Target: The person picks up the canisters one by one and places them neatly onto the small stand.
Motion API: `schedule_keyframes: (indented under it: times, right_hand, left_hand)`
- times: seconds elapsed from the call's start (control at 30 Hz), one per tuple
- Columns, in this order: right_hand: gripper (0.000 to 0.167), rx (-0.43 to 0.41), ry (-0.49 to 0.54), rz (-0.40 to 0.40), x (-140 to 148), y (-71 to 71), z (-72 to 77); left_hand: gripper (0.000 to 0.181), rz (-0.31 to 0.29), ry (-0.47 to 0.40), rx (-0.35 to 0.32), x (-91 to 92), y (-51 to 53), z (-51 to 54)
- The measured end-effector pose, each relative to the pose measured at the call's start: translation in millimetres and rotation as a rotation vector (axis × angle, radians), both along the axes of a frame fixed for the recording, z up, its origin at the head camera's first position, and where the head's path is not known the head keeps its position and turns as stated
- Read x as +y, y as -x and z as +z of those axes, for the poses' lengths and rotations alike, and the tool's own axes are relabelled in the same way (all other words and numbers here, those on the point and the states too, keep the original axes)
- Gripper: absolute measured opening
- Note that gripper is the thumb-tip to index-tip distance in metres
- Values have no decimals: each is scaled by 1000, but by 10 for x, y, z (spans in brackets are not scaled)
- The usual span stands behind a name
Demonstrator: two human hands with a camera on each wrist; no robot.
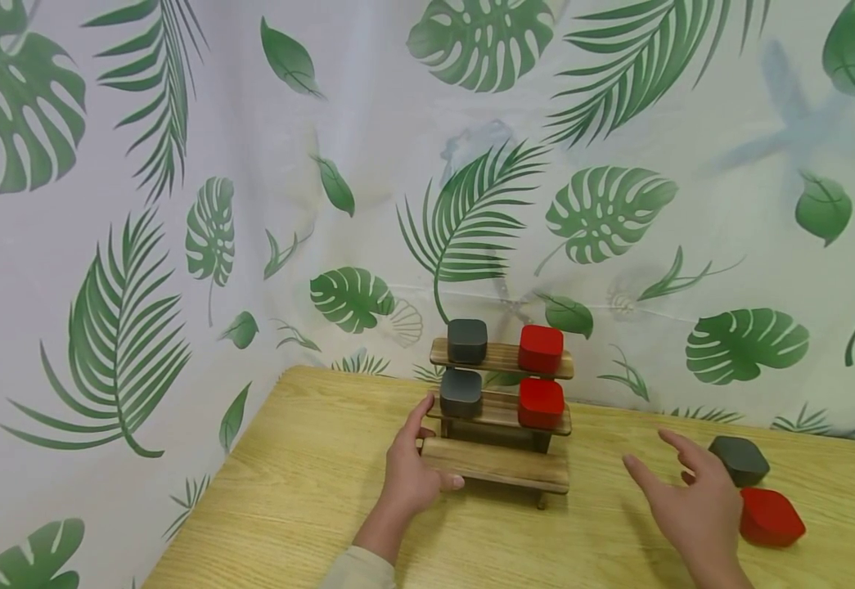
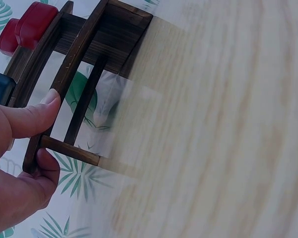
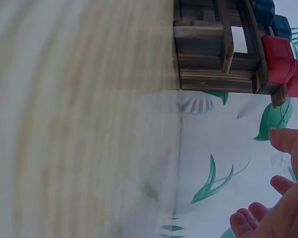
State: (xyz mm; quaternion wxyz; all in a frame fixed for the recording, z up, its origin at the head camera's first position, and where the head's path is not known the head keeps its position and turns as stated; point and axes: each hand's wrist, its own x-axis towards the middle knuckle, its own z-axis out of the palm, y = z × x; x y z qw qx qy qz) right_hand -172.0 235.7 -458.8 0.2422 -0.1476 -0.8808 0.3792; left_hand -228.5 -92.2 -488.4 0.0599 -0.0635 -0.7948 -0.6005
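Observation:
A dark wooden three-tier stand stands on the table. My left hand grips its left end, thumb at the front of the lowest board and fingers behind; the left wrist view shows the thumb and fingers around a board. Black boxes sit on the left of the top and middle boards, red boxes on the right. My right hand holds nothing, thumb and forefinger spread apart, right of the stand. Beside it lie another black box and a red box.
The wooden table reaches back to a white curtain printed with green leaves, which also runs along the left side. The stand is close to that back curtain.

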Motion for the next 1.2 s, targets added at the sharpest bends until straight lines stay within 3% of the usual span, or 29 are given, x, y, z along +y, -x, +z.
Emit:
schedule_keyframes:
  times: [0.5, 0.9, 1.2]
  right_hand:
    - [62, -49, -82, -44, 260, -79, -35]
    - [59, -42, -149, -98, 509, -158, -58]
    - [70, -189, -122, -98, 737, -188, -59]
  left_hand:
    - [119, -1, -4, 3, 0, -3, -2]
    - [118, -1, 2, 5, 0, -4, -6]
    - [118, -2, 1, 8, 1, -3, -10]
